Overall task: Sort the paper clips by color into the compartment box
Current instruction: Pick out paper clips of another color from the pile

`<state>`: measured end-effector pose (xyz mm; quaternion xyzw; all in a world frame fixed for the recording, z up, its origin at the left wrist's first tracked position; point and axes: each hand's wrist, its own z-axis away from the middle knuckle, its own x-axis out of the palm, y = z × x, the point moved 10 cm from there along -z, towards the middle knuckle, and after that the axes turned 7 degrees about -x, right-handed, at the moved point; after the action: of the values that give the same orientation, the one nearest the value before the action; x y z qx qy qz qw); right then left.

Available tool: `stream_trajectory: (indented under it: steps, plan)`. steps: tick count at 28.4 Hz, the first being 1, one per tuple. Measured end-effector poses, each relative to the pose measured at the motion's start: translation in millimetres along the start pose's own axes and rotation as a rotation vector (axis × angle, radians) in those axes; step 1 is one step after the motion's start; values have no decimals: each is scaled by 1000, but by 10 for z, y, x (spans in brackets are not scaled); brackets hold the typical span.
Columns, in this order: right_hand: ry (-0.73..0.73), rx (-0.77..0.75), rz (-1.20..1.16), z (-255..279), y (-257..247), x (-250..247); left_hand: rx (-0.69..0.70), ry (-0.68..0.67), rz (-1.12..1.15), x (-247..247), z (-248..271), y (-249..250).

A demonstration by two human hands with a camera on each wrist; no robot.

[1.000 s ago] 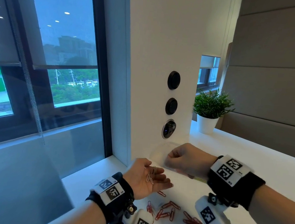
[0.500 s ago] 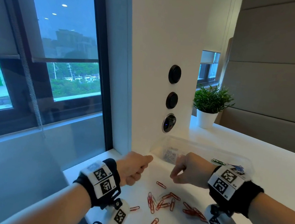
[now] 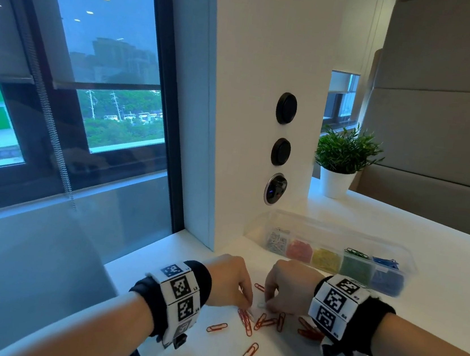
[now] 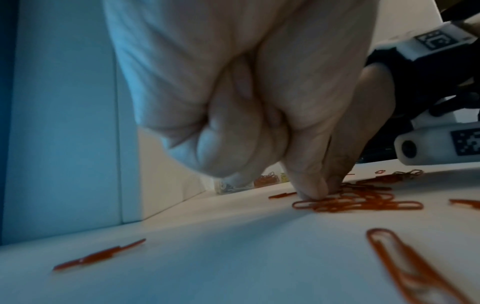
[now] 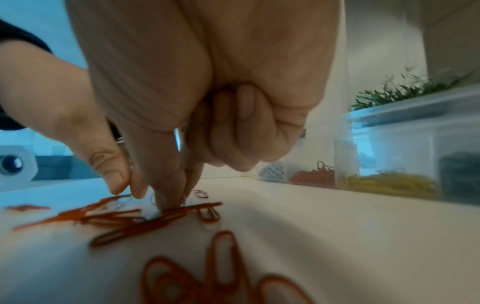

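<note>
Loose red paper clips (image 3: pixel 267 322) lie scattered on the white desk (image 3: pixel 436 291) in front of me. My left hand (image 3: pixel 246 308) is down on them, and its thumb and forefinger pinch a red clip (image 4: pixel 309 203) flat on the desk. Close beside it, my right hand (image 3: pixel 267 304) pinches a small pale clip (image 5: pixel 152 211) among the red ones, the other fingers curled in. The clear compartment box (image 3: pixel 339 230) stands behind the hands, holding silver, red, yellow, green and blue clips in separate compartments.
A white pillar with three round black sockets (image 3: pixel 286 108) rises just behind the box. A potted plant (image 3: pixel 345 153) stands at the back right. The desk's left edge drops off beside a window. Single red clips (image 3: pixel 250 352) lie nearer to me.
Both hands came down from near the box to the red clips. The left hand, palm up with silver clips a second ago, turned over and closed; the box is now uncovered.
</note>
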<state>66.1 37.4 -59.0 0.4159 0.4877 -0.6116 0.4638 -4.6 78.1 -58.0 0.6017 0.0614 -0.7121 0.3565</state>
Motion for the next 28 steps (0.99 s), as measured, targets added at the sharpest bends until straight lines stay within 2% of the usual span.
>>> stream_trajectory:
  steps: [8, 10, 12, 14, 16, 19, 21, 28]
  plan:
    - [115, 103, -254, 378, 498, -146, 47, -49, -186, 66, -11, 239]
    - [130, 135, -296, 546, 623, -120, 43, -33, -151, 39, -35, 247]
    - [135, 163, -318, 728, 703, -106, 33, 17, -11, -51, -67, 230]
    - [134, 179, -292, 865, 759, -100, 29, 60, 117, -141, -74, 226]
    - [134, 186, -273, 969, 778, -91, 47, 58, 149, -136, -73, 303]
    - [119, 159, -308, 1003, 667, -42, 84, 7, 91, 9, -51, 493]
    - [102, 112, -244, 954, 517, -12, 69, 9, 46, 64, -42, 524]
    - [35, 40, 16, 839, 247, 26, -17, 34, 49, -20, 39, 260]
